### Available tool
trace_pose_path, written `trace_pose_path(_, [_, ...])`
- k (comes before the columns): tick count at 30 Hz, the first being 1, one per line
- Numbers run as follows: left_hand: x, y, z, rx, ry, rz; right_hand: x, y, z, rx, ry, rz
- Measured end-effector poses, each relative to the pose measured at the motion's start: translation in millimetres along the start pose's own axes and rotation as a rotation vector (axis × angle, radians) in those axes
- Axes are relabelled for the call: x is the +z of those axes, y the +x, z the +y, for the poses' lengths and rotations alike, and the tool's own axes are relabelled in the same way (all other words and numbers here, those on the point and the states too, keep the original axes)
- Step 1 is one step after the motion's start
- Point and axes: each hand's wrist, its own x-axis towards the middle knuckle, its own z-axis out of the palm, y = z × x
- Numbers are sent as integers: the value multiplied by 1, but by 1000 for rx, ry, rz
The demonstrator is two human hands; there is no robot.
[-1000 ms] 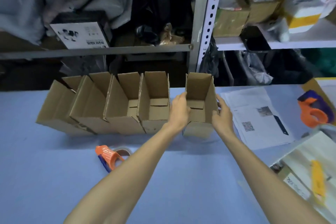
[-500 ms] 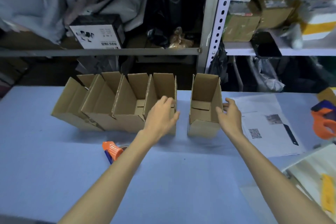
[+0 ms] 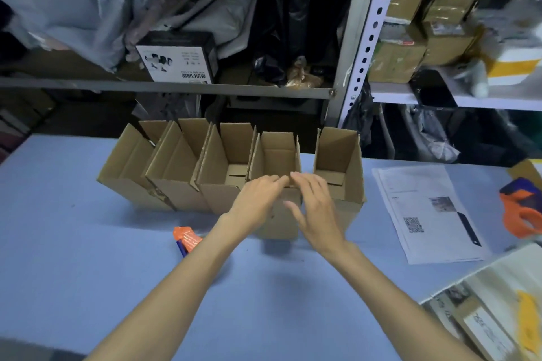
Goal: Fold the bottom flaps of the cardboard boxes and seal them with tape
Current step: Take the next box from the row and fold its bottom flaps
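My left hand (image 3: 258, 199) and right hand (image 3: 318, 209) hold nothing. The fingers of both are spread and nearly straight, and the two sets of fingertips almost meet at the near rim of the fourth box (image 3: 277, 152) from the left. Both palms hang in front of its near wall, and I cannot tell if they touch the cardboard.

That box stands upright with its top open, in a row along the far side of the table (image 3: 73, 243). The fifth box (image 3: 337, 155) is just beside it on the right, also upright and open, with folded flaps showing at its floor. On the left, the third box (image 3: 225, 161), second box (image 3: 173, 170) and first box (image 3: 126, 167) lean leftward, packed against one another.

An orange dispenser (image 3: 186, 239) lies on the table nearer to me, partly hidden behind my left forearm. Well to the right lies a printed sheet (image 3: 425, 208) with a square code on it, and past it, at the edge of view, a second dispenser (image 3: 520, 214). Behind the table stand crowded shelves (image 3: 176, 91).
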Motion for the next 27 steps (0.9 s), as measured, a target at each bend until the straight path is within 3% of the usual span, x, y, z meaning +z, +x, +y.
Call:
trace_pose_path(5, [-45,-18,2,-89,-431,20,-11,9,-23,11,84,-8])
trace_pose_path(10, [-81,-50,-6,19,-716,170,-50,10,-48,94,348,-39])
trace_pose_path(14, [-91,-77,-26,110,-651,284,-62,6,-71,171,361,-17])
trace_pose_path(19, [-81,-106,-76,36,-858,-142,-40,9,-99,295,566,-66])
trace_pose_path(27, [-75,-161,-156,95,-1089,-86,65,4,-168,423,729,-6])
